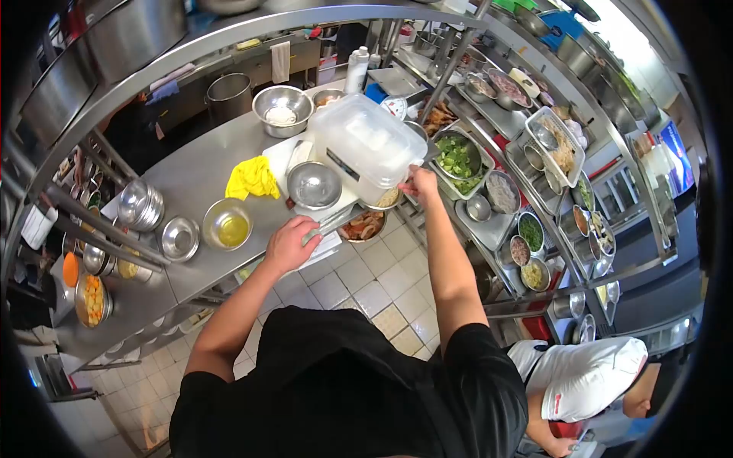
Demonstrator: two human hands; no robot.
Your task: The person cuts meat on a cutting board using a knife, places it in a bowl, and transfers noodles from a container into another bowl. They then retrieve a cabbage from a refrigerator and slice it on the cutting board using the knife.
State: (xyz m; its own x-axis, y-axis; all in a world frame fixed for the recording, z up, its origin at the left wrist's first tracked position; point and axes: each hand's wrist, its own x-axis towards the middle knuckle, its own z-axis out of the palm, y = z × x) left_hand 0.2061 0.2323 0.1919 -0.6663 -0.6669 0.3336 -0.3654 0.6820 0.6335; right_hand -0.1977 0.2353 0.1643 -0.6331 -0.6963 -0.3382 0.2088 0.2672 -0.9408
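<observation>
My right hand (420, 183) grips the near right corner of a translucent plastic storage box (351, 145), whose lid is on top. The fingers are partly hidden behind the corner. My left hand (292, 243) is held at the counter's front edge, palm down with fingers spread, nothing visible in it. Just beyond it a steel bowl (314, 185), seemingly bare inside, sits on a white cutting board (279, 156). A bowl of yellow liquid (228, 224) stands to its left, near a crumpled yellow cloth (253, 178). Below the box, a bowl of reddish-brown food (363, 227) shows partly.
Wire shelving (496, 305) on the right carries a tray of chopped greens (458, 156) and several ingredient bowls. Steel bowls (141, 204) are stacked at left. Overhead runs a curved metal shelf edge (252, 29). A co-worker in a white shirt (588, 378) stands at lower right.
</observation>
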